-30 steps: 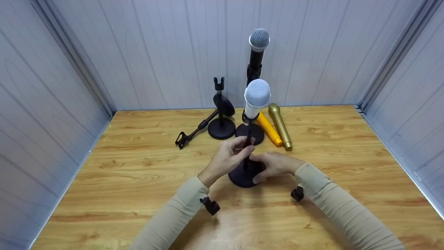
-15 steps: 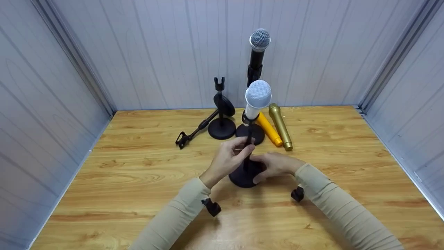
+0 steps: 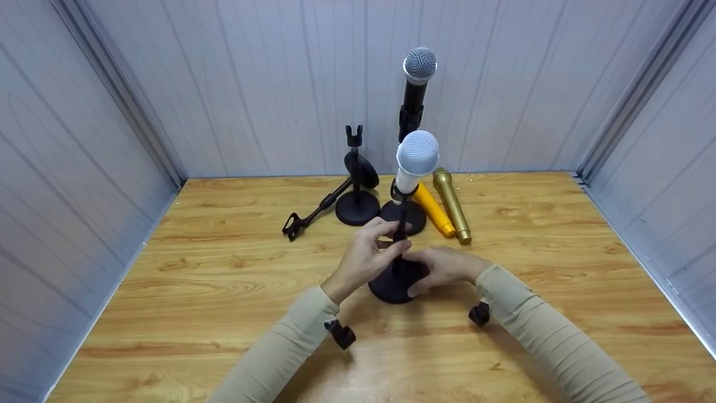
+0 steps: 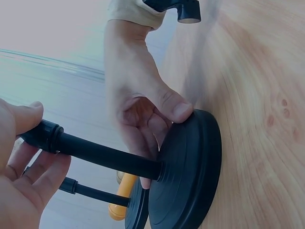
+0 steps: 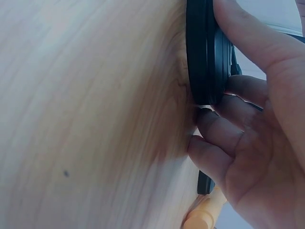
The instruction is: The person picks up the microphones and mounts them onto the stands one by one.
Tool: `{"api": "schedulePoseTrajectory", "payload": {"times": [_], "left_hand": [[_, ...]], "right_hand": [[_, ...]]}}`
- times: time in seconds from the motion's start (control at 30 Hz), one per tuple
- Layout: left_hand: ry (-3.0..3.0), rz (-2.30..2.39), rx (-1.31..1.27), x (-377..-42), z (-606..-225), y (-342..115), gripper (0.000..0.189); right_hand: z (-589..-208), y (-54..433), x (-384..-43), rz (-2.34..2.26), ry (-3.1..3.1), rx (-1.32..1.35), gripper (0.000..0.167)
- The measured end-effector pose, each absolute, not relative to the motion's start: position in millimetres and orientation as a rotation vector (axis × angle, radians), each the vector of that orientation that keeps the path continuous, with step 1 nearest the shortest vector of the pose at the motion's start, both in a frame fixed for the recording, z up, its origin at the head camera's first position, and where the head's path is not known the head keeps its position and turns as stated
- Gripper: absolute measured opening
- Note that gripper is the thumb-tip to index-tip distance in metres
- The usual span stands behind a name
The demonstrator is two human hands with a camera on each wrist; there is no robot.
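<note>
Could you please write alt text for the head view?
The left hand grips the post of a black microphone stand holding a white microphone; the right hand, its base. Behind are a silver-headed microphone on another stand, an upright bare stand, a toppled stand, a gold microphone and a yellow microphone.

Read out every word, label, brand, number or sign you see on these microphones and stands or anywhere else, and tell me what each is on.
None can be read in any view.
No lettering shows on the white mesh-headed microphone, its black round-based stand, the black microphone with a silver mesh head, or the gold microphone.
Any tiny marks would be too small to tell.
</note>
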State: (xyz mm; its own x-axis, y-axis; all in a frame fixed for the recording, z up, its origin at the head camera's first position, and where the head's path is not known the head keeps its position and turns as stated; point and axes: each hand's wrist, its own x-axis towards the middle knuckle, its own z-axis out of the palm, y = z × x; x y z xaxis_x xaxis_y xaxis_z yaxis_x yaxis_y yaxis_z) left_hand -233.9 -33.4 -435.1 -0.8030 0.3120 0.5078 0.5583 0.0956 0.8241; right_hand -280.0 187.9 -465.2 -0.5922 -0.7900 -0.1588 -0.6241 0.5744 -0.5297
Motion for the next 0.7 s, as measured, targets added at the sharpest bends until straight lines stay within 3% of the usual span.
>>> {"api": "schedulePoseTrajectory", "payload": {"times": [0.33, 0.7], "left_hand": [[-2.259, -1.657, -1.134, -239.0, -430.3, -43.3, 0.023], [-2.339, -1.494, -1.144, -243.1, -423.2, -50.0, 0.028]], "right_hand": [[-465.1, 187.7, -280.2, -0.589, 2.439, -1.128, 0.071], [-465.4, 189.6, -279.5, -0.593, 2.435, -1.117, 0.086]]}}
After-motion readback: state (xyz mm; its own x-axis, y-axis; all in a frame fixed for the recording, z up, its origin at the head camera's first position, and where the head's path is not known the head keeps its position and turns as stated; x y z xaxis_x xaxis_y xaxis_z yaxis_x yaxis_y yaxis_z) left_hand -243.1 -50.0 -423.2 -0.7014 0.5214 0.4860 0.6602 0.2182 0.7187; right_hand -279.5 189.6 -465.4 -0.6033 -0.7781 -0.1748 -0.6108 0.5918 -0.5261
